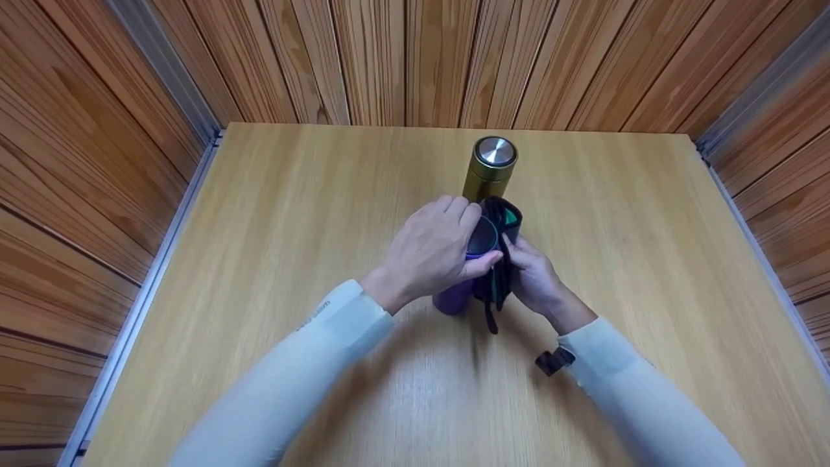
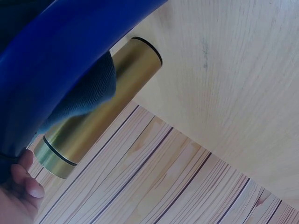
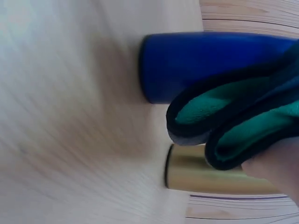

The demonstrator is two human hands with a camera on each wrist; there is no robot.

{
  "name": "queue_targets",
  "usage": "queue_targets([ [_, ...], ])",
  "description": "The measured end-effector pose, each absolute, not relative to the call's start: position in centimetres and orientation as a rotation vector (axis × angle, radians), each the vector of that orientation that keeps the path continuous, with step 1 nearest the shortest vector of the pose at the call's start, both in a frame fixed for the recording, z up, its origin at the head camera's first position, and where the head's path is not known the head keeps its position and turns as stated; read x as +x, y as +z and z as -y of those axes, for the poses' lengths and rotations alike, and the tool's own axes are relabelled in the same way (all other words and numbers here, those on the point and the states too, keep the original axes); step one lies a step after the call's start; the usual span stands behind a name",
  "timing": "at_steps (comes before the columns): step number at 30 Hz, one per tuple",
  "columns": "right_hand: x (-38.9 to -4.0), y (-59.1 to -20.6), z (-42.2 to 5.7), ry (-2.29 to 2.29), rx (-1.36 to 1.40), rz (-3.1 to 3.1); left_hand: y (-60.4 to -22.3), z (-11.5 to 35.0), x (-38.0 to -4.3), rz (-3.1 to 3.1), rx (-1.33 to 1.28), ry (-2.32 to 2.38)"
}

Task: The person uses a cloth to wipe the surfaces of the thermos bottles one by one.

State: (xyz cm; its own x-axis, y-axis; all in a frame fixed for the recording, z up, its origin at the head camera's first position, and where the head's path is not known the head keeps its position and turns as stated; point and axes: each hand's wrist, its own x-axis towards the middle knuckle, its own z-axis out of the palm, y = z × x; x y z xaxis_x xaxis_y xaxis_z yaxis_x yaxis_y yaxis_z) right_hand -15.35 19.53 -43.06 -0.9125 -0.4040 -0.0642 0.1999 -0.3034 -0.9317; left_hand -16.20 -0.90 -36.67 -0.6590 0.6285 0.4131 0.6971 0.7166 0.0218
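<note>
My left hand grips the top of a bottle with a dark round lid, its thumb and fingers curled around it. The bottle's body looks purple in the head view and blue in the wrist views; it stands slightly tilted. Against its right side, my right hand holds a folded dark fabric piece with black edging and a green lining. One strap of it hangs down in the head view. Close behind stands a gold bottle with a shiny metal lid, partly hidden by the fabric.
A light wooden table lies under everything. Wood-plank walls rise behind it and along both sides, with metal rails at the table's edges. A small dark object sits at the right wrist.
</note>
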Motion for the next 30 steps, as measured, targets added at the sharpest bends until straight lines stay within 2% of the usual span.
queue_targets([
  [5,-15.9,-43.2,-19.5,-2.232,-0.334,-1.532,-36.6,1.0,-16.2,2.551,-1.024,-0.238],
  [15,-15.9,-45.9,-18.2,-2.150,-0.004,-1.814,-36.9,1.2,-16.3,2.541,-1.030,-0.291],
  [22,-14.9,-46.3,-18.0,-2.149,0.038,-1.989,-37.0,1.2,-16.3,2.516,-1.041,-0.278],
  [26,-14.0,-45.4,-18.3,-2.338,-0.041,-1.827,-37.0,1.0,-16.3,2.490,-1.048,-0.279],
  [30,-14.2,-44.3,-18.9,-2.413,-0.256,-1.604,-36.9,0.9,-16.3,2.509,-1.047,-0.282],
])
